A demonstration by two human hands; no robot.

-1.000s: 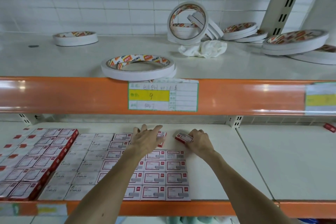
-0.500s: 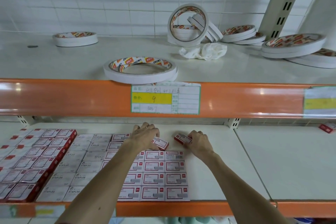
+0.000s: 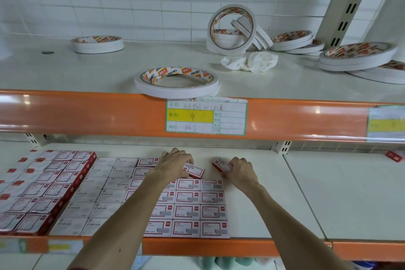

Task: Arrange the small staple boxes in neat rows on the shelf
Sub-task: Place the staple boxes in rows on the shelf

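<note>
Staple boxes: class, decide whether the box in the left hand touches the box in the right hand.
Apart. Head view: bare shelf shows between the left box and the right box.

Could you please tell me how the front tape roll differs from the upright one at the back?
The front tape roll lies flat at the upper shelf's lip, hole upward; the back tape roll stands on edge, hole facing us, other rolls leaning behind it. Both are white with orange-printed cores.
</note>
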